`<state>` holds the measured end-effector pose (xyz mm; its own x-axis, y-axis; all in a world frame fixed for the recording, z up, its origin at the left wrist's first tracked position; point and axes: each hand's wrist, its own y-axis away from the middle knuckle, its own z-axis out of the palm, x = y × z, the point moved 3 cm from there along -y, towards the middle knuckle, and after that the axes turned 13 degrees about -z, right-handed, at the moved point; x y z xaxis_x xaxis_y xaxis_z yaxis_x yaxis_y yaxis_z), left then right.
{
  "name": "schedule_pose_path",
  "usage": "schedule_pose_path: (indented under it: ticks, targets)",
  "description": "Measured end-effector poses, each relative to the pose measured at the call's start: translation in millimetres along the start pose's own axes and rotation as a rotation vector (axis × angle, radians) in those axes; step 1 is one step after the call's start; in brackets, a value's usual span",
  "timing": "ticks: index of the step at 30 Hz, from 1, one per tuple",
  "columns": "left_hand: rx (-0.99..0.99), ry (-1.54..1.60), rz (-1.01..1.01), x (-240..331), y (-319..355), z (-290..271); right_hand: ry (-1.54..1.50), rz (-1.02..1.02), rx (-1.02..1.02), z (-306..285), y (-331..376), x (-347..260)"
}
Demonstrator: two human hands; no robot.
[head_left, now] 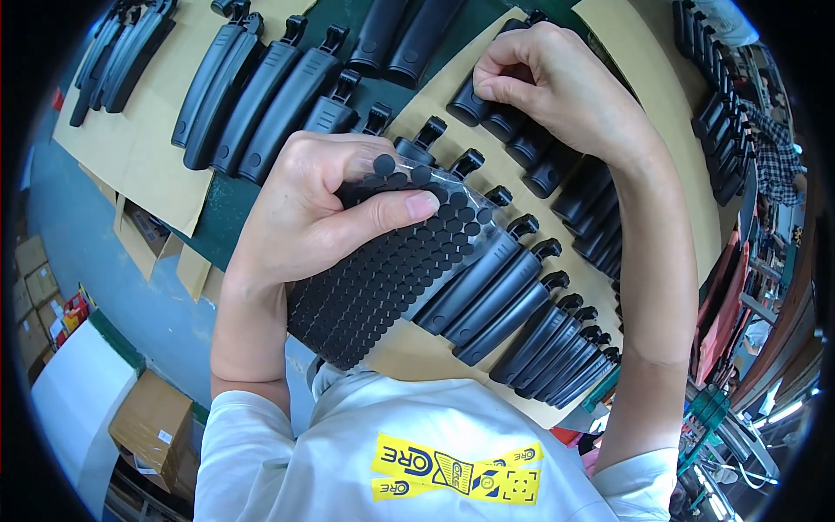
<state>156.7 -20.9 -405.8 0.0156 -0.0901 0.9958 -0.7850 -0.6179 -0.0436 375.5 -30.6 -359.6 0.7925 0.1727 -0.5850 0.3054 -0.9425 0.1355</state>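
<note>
My left hand (306, 217) grips a clear-backed sheet of round black pads (374, 278), thumb on top, at the sheet's upper edge. The pads sit in close rows, and a few stand apart near that edge. Farther off and to the right, my right hand (557, 91) is closed in a pinch. Its fingertips are at the rounded end of a long black plastic handle-like part (467, 106), one of a row. Whatever the pinch holds, if anything, is hidden by the fingers.
More black parts (283, 104) with small clip ends lie in rows on brown cardboard (417, 348) over a green table. A cardboard box (152, 422) stands at lower left. On the far right are another person in a plaid shirt (774, 148) and further black parts (709, 113).
</note>
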Motion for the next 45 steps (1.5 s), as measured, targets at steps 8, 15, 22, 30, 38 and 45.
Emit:
schedule_pose_path:
  ticks: [8, 15, 22, 30, 38, 45]
  targets:
    - [0.006, 0.007, 0.007, -0.1, -0.9, 1.0, 0.058, -0.059, 0.060, 1.3, 1.2, -3.7]
    - [-0.005, -0.016, 0.005, -1.3, -1.3, -1.2, 0.069, 0.027, 0.128, 3.6, 4.4, -6.0]
    - [-0.011, 0.014, -0.023, -0.3, -1.3, -1.4, 0.116, -0.116, 0.430, 19.2, 37.7, -0.7]
    - [-0.023, -0.021, -0.046, 0.1, -1.6, -2.7, 0.498, -0.203, 0.435, 48.7, 47.8, -13.2]
    - [-0.030, 0.002, -0.113, 3.3, -2.8, -2.1, 0.560, -0.176, 0.449, 44.2, 45.7, -18.7]
    - [-0.009, -0.040, -0.106, 7.4, 0.3, 0.7, 0.107, -0.297, 0.609, 39.8, 67.7, -68.8]
